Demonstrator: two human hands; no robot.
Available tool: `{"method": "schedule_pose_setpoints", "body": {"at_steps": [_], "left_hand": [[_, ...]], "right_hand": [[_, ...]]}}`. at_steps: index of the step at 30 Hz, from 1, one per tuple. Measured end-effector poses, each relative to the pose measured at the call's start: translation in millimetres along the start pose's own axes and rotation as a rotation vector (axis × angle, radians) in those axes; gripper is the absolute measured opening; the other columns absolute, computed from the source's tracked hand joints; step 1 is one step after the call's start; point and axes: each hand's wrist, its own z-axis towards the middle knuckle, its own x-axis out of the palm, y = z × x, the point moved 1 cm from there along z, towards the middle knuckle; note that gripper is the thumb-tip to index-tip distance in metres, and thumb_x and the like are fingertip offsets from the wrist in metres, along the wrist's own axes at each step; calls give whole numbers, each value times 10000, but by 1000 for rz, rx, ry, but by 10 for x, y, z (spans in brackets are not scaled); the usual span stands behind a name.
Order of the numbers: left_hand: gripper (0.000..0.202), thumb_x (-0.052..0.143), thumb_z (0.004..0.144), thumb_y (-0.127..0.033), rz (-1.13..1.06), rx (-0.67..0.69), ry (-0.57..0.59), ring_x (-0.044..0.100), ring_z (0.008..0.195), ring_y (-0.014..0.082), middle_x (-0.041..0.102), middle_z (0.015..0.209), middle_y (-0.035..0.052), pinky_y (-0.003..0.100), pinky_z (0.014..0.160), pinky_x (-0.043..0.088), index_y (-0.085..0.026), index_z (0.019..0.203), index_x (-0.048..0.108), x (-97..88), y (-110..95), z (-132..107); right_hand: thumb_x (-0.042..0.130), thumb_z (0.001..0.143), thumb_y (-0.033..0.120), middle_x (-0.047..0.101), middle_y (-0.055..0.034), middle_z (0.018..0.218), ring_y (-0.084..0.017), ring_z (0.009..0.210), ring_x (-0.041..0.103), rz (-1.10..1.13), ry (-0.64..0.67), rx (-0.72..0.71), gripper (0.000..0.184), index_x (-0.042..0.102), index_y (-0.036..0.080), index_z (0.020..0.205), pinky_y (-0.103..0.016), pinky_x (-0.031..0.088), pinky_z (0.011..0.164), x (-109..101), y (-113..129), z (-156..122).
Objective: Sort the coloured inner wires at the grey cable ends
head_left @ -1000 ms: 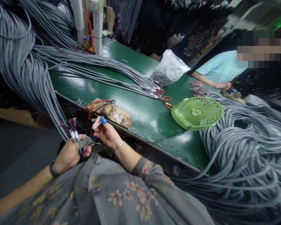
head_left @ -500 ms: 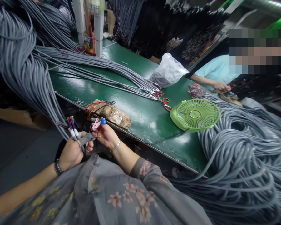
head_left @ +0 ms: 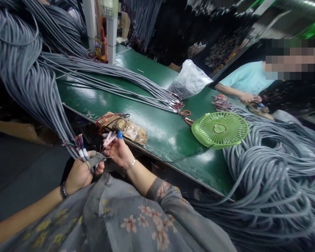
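My left hand [head_left: 81, 173] is closed around grey cables [head_left: 84, 154]; white bands and bunches of thin coloured wires show at two of their ends. Grey wrapping covers its thumb [head_left: 95, 159]. Thin bare-tipped wires [head_left: 105, 153] fan out from this hand toward the right one. My right hand [head_left: 122, 154], with a blue cover on one fingertip, holds a small pale-pink clip-like tool [head_left: 109, 138] beside those wires. Its fingers are partly curled, and the tool's far end is hard to make out. Both hands are just off the green table's near edge.
On the green table [head_left: 157, 122] lie a worn taped block [head_left: 131, 130], a cable bundle [head_left: 120, 75], orange-handled scissors [head_left: 186, 113] and a white plastic bag [head_left: 190, 78]. A green fan [head_left: 220, 129] stands by heaped grey cables [head_left: 273, 175]. Across the table, a person [head_left: 248, 78] handles something.
My right hand has drawn slightly away from the wires with the pink tool, its fingers a little more spread. My left hand keeps its hold on the cables. The view has shifted slightly.
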Motion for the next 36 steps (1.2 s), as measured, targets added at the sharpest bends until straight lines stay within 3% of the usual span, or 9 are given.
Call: {"method": "schedule_pose_setpoints", "body": {"at_steps": [5, 13, 20, 26, 31, 36], "left_hand": [[295, 899, 430, -320, -34, 11, -58, 546, 402, 103, 656, 461, -5, 209, 413, 410, -184, 550, 667, 0, -25, -48], [276, 866, 498, -320, -40, 56, -49, 552, 410, 112, 636, 467, -20, 220, 426, 414, -190, 589, 641, 18, -53, 37], [314, 896, 499, -311, -38, 33, -41, 550, 414, 116, 652, 489, -8, 221, 426, 391, -186, 620, 635, 1, -2, 77], [338, 908, 442, -328, -21, 18, -63, 536, 397, 106, 643, 463, -6, 217, 410, 386, -182, 570, 631, 16, 9, 84], [300, 896, 510, -313, -18, 18, -19, 554, 406, 112, 656, 488, 3, 217, 418, 392, -176, 589, 641, -19, 19, 28], [286, 889, 509, -315, -30, 52, -47, 552, 423, 115, 652, 489, -1, 220, 430, 406, -179, 585, 649, -49, 4, -22]], "right_hand": [[747, 934, 460, 662, 0, 732, -102, 613, 543, -49, -5, -82, 294, 713, 179, 853, -199, 495, 567, 15, 3, -37], [705, 915, 607, 625, 1, 655, -136, 623, 545, -226, -121, -265, 439, 715, 199, 753, -259, 512, 635, -86, -47, 7], [766, 885, 588, 687, -18, 753, -140, 676, 605, -82, -41, -126, 398, 742, 191, 902, -241, 524, 616, -32, -28, 94], [741, 913, 576, 683, -21, 734, -138, 670, 618, -15, -71, -108, 404, 715, 182, 827, -234, 520, 613, 14, -36, 67], [627, 973, 615, 694, -38, 748, -150, 681, 614, -24, -50, -34, 464, 690, 187, 806, -238, 501, 598, -7, -8, 25], [751, 915, 490, 652, -4, 704, -127, 646, 564, -72, -32, -100, 329, 688, 187, 804, -224, 497, 600, -66, -10, -6]]}}
